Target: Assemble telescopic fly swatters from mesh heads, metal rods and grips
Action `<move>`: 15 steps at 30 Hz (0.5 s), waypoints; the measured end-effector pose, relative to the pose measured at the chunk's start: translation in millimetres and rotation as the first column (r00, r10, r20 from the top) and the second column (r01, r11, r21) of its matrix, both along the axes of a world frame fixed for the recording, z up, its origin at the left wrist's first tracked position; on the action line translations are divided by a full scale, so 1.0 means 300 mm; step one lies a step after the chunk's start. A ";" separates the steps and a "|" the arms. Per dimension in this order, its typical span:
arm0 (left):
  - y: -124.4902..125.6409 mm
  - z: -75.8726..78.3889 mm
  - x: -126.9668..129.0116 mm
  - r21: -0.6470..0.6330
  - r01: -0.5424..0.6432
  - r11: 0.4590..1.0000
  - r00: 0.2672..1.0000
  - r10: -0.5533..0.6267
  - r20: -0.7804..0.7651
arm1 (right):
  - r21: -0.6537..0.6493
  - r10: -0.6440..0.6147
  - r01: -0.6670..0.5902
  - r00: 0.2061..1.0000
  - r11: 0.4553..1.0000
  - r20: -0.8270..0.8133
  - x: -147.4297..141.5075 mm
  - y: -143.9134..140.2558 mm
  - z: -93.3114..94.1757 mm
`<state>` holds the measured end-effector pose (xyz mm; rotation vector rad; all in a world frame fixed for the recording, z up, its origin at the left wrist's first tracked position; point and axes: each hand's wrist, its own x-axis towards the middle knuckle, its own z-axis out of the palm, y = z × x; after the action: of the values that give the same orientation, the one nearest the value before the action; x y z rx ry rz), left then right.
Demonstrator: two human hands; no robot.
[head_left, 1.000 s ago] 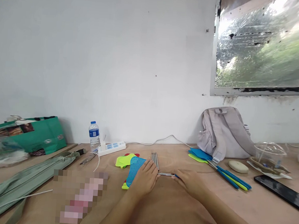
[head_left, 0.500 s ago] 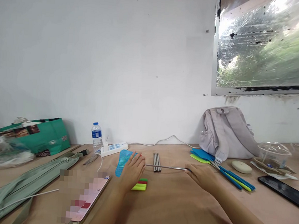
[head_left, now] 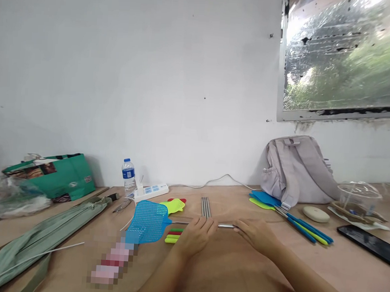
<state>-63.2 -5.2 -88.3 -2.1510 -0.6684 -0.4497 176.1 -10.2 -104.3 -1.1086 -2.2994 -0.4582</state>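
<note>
One camera, worn on the person's head, looks forward and down across the worktop (head_left: pixel 239 278), facing roughly square to the wall (head_left: pixel 153 81) along its far edge. The wall fills more than half the view. The left hand (head_left: pixel 198 235) and right hand (head_left: pixel 257 236) sit fairly near, low; a window (head_left: pixel 347 63) above the far edge's right end is cut off.

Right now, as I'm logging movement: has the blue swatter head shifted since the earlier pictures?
Yes: the blue swatter head has moved left, against the power strip.
</note>
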 end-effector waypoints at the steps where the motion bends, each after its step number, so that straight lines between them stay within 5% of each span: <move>1: -0.002 0.009 -0.017 0.000 -0.017 1.000 1.000 0.017 0.001 | 0.009 -0.005 0.005 1.000 1.000 -0.004 0.016 0.001 0.001; 7: 0.002 0.049 -0.146 0.065 -0.101 0.993 0.995 0.099 0.030 | 0.085 -0.070 0.064 0.995 0.994 0.074 0.135 0.020 0.010; 15: 0.030 0.034 -0.233 0.076 -0.102 0.992 0.992 0.095 0.088 | 0.127 -0.106 0.087 0.982 0.988 0.155 0.238 0.036 0.012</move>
<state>-133.1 4.0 -78.1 -2.0222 -0.7866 -0.5082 247.5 0.7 -100.8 -1.1651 -2.3280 -0.7384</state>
